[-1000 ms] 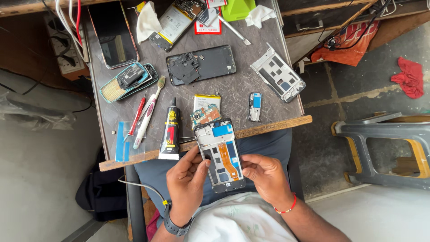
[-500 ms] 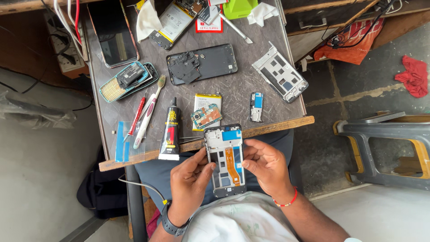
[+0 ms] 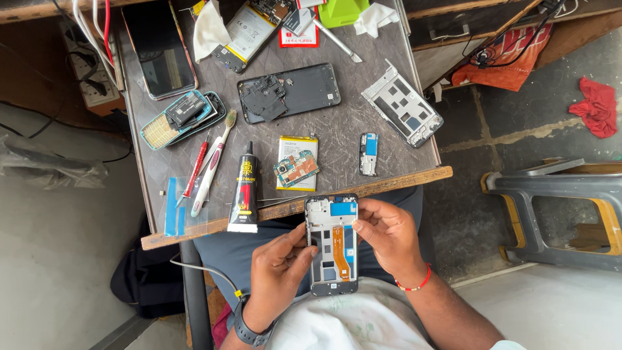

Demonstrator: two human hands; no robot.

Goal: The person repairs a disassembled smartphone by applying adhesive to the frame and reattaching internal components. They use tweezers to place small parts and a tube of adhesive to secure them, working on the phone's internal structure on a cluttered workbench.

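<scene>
Two hands, the left hand (image 3: 277, 272) and right hand (image 3: 387, 236), are clamped on the long edges of an opened phone frame (image 3: 332, 244), held over the lap just off the table edge (image 3: 363, 190), where a glue tube (image 3: 244, 190), circuit board (image 3: 296, 168) and toothbrush (image 3: 213, 163) are crowded near.

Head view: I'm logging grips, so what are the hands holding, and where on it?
Both hold an opened phone frame: left hand on its left edge, right hand on its right edge.
</scene>
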